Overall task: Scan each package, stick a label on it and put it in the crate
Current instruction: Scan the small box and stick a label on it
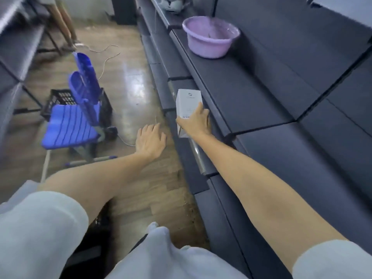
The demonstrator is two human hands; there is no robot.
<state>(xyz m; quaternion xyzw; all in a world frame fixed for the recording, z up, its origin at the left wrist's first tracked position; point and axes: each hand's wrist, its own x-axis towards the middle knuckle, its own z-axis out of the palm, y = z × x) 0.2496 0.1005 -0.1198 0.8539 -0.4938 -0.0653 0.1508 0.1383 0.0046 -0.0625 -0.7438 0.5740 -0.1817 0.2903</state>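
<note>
One white package [188,101] is in play, and the right hand [198,122] has it: fingers wrapped round its near end, thumb along the left side, holding it upright just above the front lip of the dark grey table [261,93]. The box stands right at that table edge, printed face toward the camera, some dark lettering half hidden under the thumb. The left hand [151,140] grasps nothing; its fingers are loosely spread and relaxed, hanging over the wooden floor [128,81] just left of the table's edge, close beside the right hand but not touching it or the box.

Count the rest: one black crate [60,99] sits on the floor at far left, behind one blue chair [74,121], whose slatted seat and back block most of it from view. One lilac basin [210,37] rests on the table farther off, well apart from the package. One pale cable [104,63] trails across the floor beyond the chair. A second person's legs [62,23] show at the far left, by another grey table.

Between the chair and the long table edge runs an open strip of floor, wide at the far end, narrowing toward the person's pale shorts [40,228] near the camera. The tabletop is made of several dark panels with visible seams.
</note>
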